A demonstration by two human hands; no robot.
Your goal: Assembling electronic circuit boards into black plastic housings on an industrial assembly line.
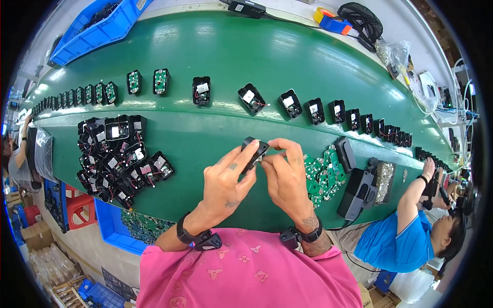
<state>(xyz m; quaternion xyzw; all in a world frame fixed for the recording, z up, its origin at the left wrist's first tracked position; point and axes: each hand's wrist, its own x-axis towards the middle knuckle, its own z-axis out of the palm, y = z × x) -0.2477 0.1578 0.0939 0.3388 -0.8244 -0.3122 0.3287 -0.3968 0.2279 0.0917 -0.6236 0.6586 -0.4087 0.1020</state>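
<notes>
Above the near part of the green bench, my left hand (229,179) is closed around a small black plastic housing (250,165), which is tilted. At the housing's right side, my right hand (285,179) has its fingertips pinched together. A tiny light-coloured bit shows by those fingertips, too small to name. To the right of my right hand lies a pile of green circuit boards (324,177). A heap of open black housings (110,156) with white parts and red wires is left of my hands.
A curved row of black housings (202,91) crosses the green bench (205,46); those on the left hold green boards. Right of the boards are a dark grey device (355,192) and a tray of small metal parts (384,182). A co-worker in blue (395,238) works at right.
</notes>
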